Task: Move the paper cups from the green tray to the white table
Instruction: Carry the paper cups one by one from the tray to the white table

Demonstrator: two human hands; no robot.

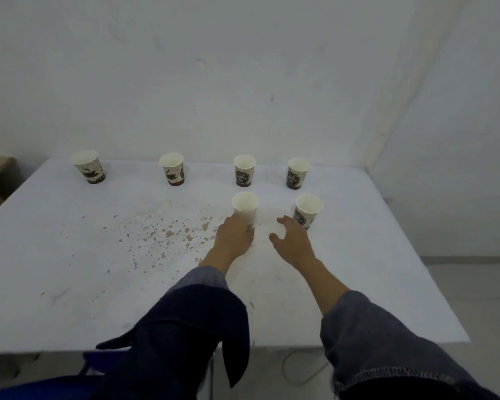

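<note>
setting down is the step in hand, it seems: the left hand [233,233] curls round the base of one cup [244,207] standing on the table [70,269], while the right hand [291,241] hovers spread and holds nothing, just beside another cup [308,210]. four more cups stand along the far edge. no tray shows. next, probably, letting go without tipping it.

White table [70,255], top stained w/ brown specks near centre. 6 paper cups upright on it: 4 in back row [88,167] [172,168] [244,170] [298,173], 2 nearer [245,207] [307,210]. All apart from each other.
</note>
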